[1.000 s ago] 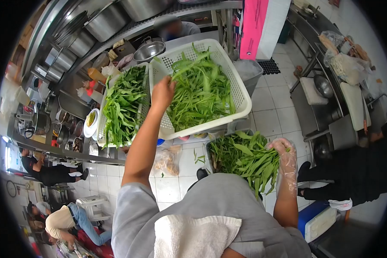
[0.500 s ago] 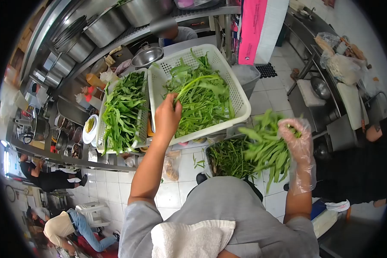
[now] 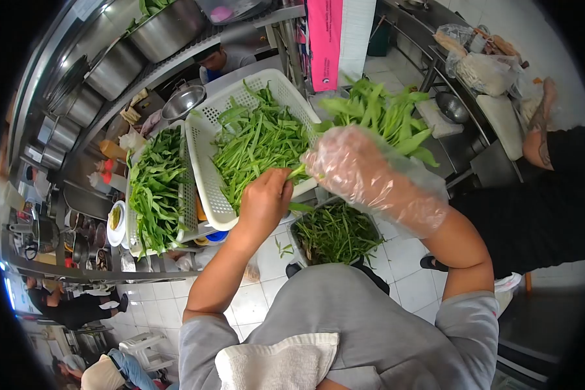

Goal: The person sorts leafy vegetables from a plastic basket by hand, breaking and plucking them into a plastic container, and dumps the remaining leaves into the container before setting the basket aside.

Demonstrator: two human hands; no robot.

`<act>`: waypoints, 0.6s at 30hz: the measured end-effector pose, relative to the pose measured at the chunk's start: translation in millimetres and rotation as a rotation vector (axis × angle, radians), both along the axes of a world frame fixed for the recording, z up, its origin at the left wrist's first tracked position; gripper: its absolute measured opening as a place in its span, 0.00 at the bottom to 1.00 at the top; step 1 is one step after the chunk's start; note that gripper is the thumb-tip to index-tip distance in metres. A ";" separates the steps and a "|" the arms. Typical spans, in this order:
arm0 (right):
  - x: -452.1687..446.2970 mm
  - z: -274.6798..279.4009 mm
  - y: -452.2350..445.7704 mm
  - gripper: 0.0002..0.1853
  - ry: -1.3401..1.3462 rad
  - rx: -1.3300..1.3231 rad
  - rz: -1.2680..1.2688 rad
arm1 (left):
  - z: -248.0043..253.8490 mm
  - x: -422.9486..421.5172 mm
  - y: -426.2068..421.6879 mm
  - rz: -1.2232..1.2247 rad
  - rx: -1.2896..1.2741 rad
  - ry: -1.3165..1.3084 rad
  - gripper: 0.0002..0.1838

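Observation:
In my right hand (image 3: 364,172), inside a clear plastic glove, is a bunch of water spinach (image 3: 377,117), its leaves fanning out away from me. My bare left hand (image 3: 264,198) pinches a stem end close to the gloved fingertips, at the near rim of a large white perforated basket (image 3: 208,188). Loose green stems and leaves (image 3: 260,140) lie inside that basket. A narrower white basket (image 3: 190,198) to its left is heaped with leafy greens (image 3: 159,188). Below my hands, a bin (image 3: 297,244) on the floor holds darker stems and leaves (image 3: 338,234).
A metal strainer bowl (image 3: 183,102) stands behind the baskets, and large steel pots (image 3: 169,32) line the shelf above. A person in dark clothes (image 3: 526,201) is close on my right. Another person (image 3: 224,65) is beyond the counter; more people are at far left.
My right hand has swung inward with its bunch, from my right side to beside my left hand. My left hand has come down toward the basket's near rim. The view has shifted right.

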State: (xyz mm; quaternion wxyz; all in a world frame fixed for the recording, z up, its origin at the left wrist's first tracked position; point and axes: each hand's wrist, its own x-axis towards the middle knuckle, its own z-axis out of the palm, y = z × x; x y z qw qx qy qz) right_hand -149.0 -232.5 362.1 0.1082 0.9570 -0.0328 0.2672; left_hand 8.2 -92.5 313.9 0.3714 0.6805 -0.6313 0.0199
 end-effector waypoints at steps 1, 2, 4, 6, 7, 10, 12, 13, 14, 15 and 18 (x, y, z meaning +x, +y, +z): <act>2.5 -9.3 3.3 0.05 -0.100 -0.027 0.050 | 3.0 -5.4 -0.2 -0.014 0.004 0.031 0.10; 2.9 -15.5 6.0 0.05 -0.098 -0.025 0.060 | -0.1 -8.3 -1.0 -0.004 0.006 0.034 0.10; 0.2 -25.0 8.5 0.04 -0.026 0.086 0.027 | -7.2 -13.0 -2.6 -0.068 -0.096 0.036 0.10; -9.3 -29.9 7.0 0.07 -0.004 0.112 0.052 | -10.5 -24.0 -1.6 -0.077 -0.071 0.087 0.09; -13.8 -26.8 9.2 0.08 0.028 0.215 0.013 | -13.2 -31.5 -1.9 -0.068 -0.101 0.131 0.09; -26.1 -27.1 1.3 0.09 -0.078 0.699 -0.070 | -17.9 -50.6 -5.9 -0.064 -0.151 0.242 0.08; -39.0 -35.9 -24.1 0.11 -0.290 1.180 -0.302 | -24.0 -64.3 -4.0 -0.075 -0.167 0.318 0.08; -58.0 -22.6 -41.1 0.12 -0.345 1.142 -0.369 | -30.2 -72.1 1.2 -0.087 -0.132 0.328 0.08; -75.0 -23.5 -58.5 0.13 -0.414 1.174 -0.390 | -36.6 -77.9 3.7 -0.098 -0.107 0.333 0.08; -92.6 -10.8 -62.8 0.13 -0.409 1.142 -0.374 | -50.6 -81.2 3.8 -0.138 -0.116 0.376 0.09; -136.5 4.0 -61.7 0.12 -0.423 1.179 -0.467 | -108.7 -83.6 -1.2 -0.218 0.077 0.233 0.12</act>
